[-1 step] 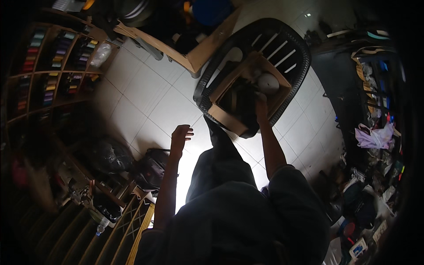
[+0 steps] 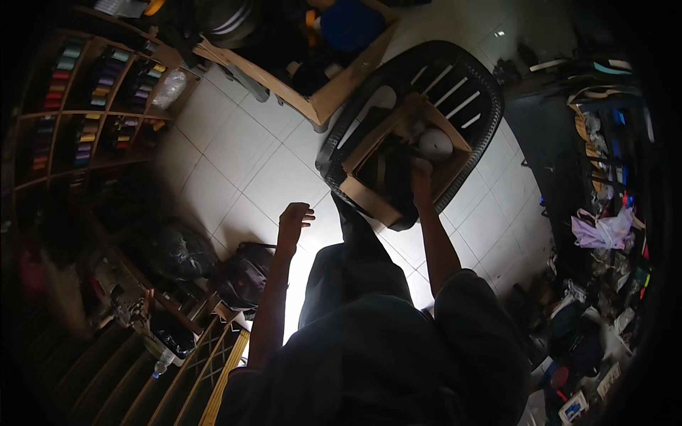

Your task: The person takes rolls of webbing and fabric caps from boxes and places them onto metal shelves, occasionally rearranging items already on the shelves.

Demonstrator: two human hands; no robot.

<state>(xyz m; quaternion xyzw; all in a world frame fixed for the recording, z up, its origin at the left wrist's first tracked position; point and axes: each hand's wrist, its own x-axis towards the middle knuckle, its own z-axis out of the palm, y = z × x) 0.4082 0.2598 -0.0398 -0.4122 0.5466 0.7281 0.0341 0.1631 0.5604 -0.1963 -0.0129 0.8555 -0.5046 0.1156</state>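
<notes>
My right hand (image 2: pixel 420 176) reaches into an open cardboard box (image 2: pixel 373 202) that sits on the seat of a black plastic chair (image 2: pixel 490 106). Its fingers are dim and partly lost against the dark contents, so a grip cannot be made out. Just beyond the fingertips lies a round whitish thing (image 2: pixel 435 144) inside the box. Dark items beside it are too shadowed to name. Out over the tiled floor hangs my left hand (image 2: pixel 295 219), empty, its fingers loosely bent and apart.
A wooden rack of thread spools (image 2: pixel 92 106) lines the left. Beyond the chair's left side stands a larger open carton (image 2: pixel 312 106) of goods. A dark bag (image 2: pixel 245 273) rests near my left forearm. Cluttered items and a lilac plastic bag (image 2: pixel 604 228) fill the right side.
The whole view has shifted slightly, so the chair and box appear a little lower. Both hands keep nearly the same pose.
</notes>
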